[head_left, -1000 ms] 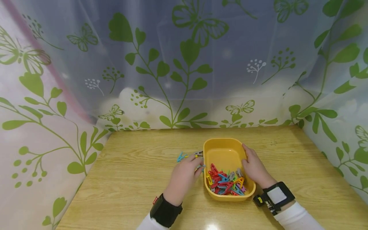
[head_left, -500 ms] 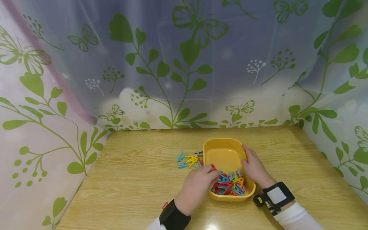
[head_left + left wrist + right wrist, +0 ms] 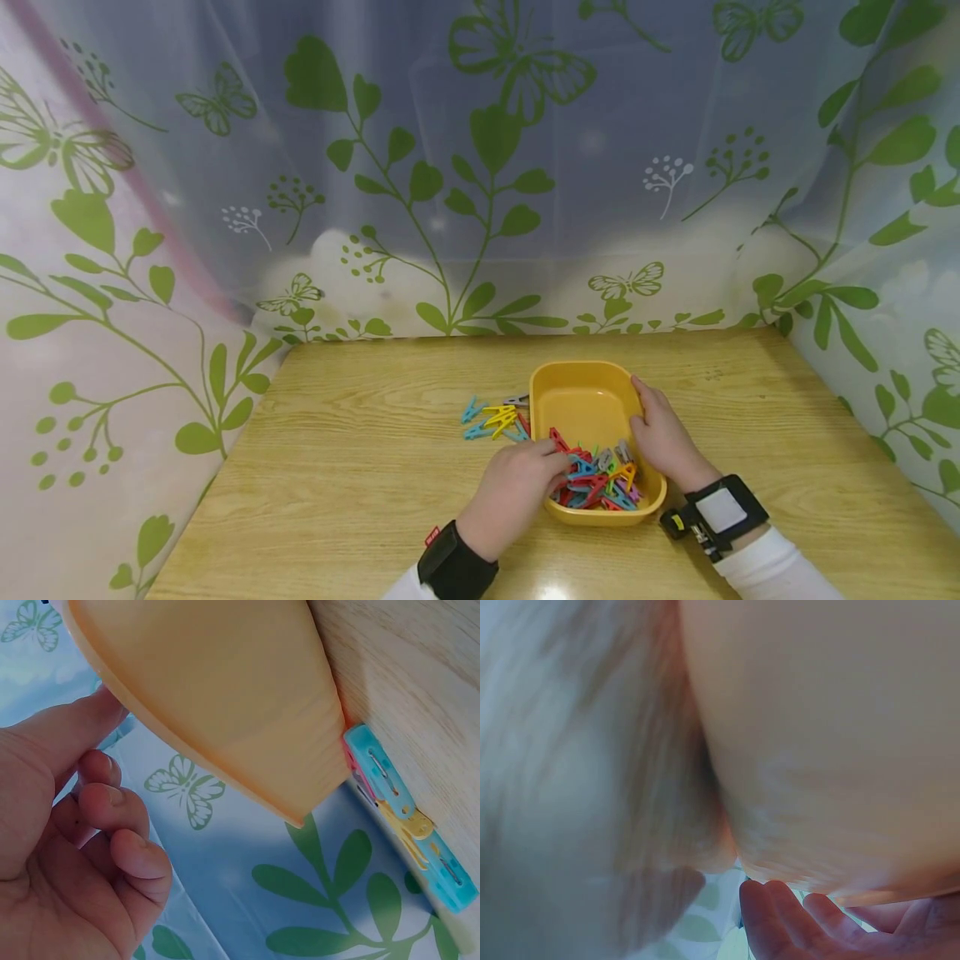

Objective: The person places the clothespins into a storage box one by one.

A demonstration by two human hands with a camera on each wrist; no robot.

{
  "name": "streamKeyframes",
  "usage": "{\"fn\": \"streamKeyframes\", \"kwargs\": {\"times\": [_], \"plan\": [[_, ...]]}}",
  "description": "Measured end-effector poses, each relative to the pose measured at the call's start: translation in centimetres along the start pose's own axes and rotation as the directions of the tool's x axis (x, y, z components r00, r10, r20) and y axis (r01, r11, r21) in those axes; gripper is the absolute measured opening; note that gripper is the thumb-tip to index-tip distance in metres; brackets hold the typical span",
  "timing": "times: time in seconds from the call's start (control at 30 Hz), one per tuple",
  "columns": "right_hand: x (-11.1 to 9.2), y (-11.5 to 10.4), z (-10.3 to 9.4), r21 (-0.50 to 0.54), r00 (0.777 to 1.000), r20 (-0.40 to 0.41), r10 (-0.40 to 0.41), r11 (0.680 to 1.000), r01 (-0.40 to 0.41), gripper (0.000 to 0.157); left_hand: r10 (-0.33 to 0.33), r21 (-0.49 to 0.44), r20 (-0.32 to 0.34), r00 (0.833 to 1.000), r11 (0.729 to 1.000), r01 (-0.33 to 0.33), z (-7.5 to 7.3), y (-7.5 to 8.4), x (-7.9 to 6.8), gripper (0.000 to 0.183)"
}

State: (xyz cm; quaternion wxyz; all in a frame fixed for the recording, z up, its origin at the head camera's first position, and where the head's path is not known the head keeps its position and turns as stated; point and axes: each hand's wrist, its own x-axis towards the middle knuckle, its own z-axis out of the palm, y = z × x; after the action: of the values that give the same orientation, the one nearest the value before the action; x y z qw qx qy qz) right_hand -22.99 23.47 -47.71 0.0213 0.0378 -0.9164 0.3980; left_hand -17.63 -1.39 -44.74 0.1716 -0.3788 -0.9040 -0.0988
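A yellow plastic basin (image 3: 585,408) sits on the table, with a heap of colourful plastic clothespins (image 3: 600,483) toward its near end. My left hand (image 3: 513,492) reaches over the basin's left rim, fingers bent at the edge of the heap. In the left wrist view, the left hand (image 3: 90,847) has several fingers curled outside the rim, while a fingertip passes out of sight behind it; I cannot tell whether it pinches a clothespin. My right hand (image 3: 667,437) grips the basin's right wall, thumb over the rim and the other fingers (image 3: 787,915) along the outside.
Several loose clothespins (image 3: 498,419), blue, yellow, red and grey, lie on the wooden table (image 3: 360,467) just left of the basin. A curtain (image 3: 480,208) with green leaves and butterflies hangs behind the table and along both sides.
My left hand has moved right and toward me, from the loose clothespins beside the basin to the heap inside, uncovering those on the table. The right hand and basin stay put.
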Motion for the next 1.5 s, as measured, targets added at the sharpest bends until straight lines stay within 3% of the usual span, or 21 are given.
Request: {"fn": "streamKeyframes", "kwargs": {"times": [0.63,1.2,1.37,1.5], "plan": [[-0.1,0.0,0.1,0.007,1.0,0.002,0.004,1.0,-0.004,0.06,-0.078,-0.023,0.079,0.994,0.997,0.08,0.5,-0.5,-0.2,0.003],[0.0,0.2,0.0,0.009,1.0,0.005,-0.002,1.0,0.002,0.06,-0.075,-0.017,0.067,0.995,0.997,0.076,0.2,-0.6,-0.2,0.009],[0.0,0.1,0.0,0.006,1.0,0.009,0.002,1.0,-0.002,0.06,-0.131,-0.047,0.04,0.991,0.99,0.133,-0.3,-0.9,-0.2,0.013],[0.0,0.1,0.0,0.004,1.0,0.005,-0.004,1.0,0.004,0.06,-0.213,-0.101,-0.012,0.977,0.972,0.21,-0.7,-1.8,-0.3,0.013]]}}
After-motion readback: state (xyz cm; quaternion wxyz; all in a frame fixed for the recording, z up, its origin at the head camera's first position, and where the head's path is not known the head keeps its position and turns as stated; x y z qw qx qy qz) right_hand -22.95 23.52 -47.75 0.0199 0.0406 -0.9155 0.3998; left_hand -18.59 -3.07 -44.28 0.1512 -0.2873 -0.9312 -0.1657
